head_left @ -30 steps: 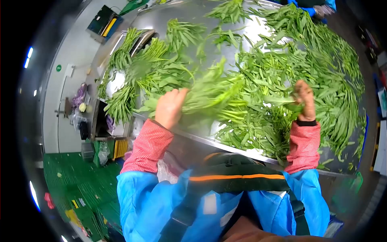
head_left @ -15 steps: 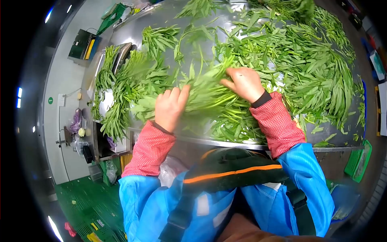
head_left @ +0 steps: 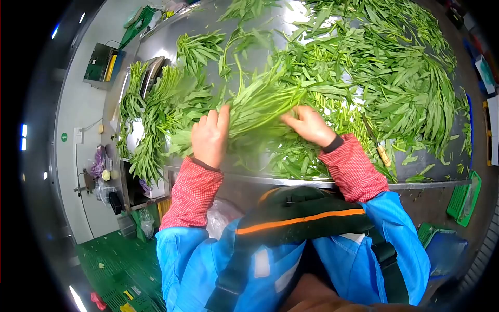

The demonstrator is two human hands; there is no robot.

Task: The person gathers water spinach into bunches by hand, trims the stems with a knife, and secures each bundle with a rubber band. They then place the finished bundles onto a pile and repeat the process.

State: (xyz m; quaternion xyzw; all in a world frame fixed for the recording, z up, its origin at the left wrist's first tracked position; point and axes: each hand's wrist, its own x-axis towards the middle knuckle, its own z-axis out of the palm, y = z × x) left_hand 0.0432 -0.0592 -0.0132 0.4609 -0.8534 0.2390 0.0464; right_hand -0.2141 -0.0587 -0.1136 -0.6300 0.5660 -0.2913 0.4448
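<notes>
Over the near part of the metal table, a loose bunch of water spinach point(head_left: 265, 106) is held sideways, its edges smeared by motion. My left hand point(head_left: 210, 138) is closed round the leafy side of it. At the stem side, my right hand point(head_left: 312, 126) has its fingers curled and its thumb against the stems; the exact grip is partly blurred. Loose cut stems and leaves point(head_left: 338, 112) lie under and beyond my right hand. A knife with a wooden handle point(head_left: 383, 155) rests among greens to the right of my right wrist.
A large heap of water spinach point(head_left: 416, 88) covers the table's right side. Sorted bunches point(head_left: 161, 114) lie at the left, by a scale point(head_left: 152, 78). The table's metal edge point(head_left: 291, 182) runs before my body. A green basket point(head_left: 464, 197) stands low at right.
Both hands have shifted slightly left with the bunch, and my right hand has dropped a little lower along the stems. The knife, hidden before, now shows beside my right sleeve.
</notes>
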